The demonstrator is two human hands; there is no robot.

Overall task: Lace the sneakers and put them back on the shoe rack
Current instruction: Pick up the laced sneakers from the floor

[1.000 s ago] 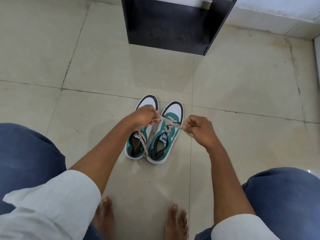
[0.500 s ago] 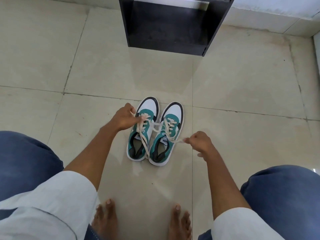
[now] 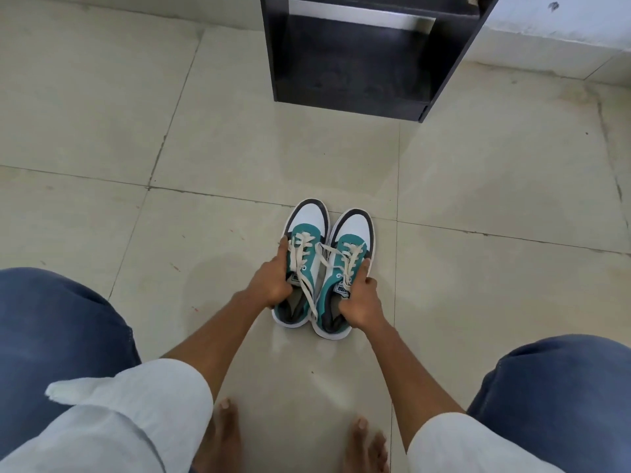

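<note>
Two teal and white sneakers with cream laces stand side by side on the tiled floor, toes pointing away from me. My left hand [image 3: 269,283] grips the outer side of the left sneaker [image 3: 305,240], fingers tucked at its opening. My right hand [image 3: 360,302] grips the right sneaker [image 3: 351,238] at its outer side and collar. A loose lace end runs across between the two shoes. The dark shoe rack [image 3: 362,52] stands open and empty straight ahead, beyond the sneakers.
Beige floor tiles [image 3: 136,114] surround the shoes. My knees in blue trousers sit at the lower left and lower right, with my bare feet [image 3: 225,431] below the sneakers. A white wall base [image 3: 560,32] runs along the far right.
Both hands let go of the lace ends they were pulling apart and closed on the sides of the sneakers. The view shifted slightly toward the rack.
</note>
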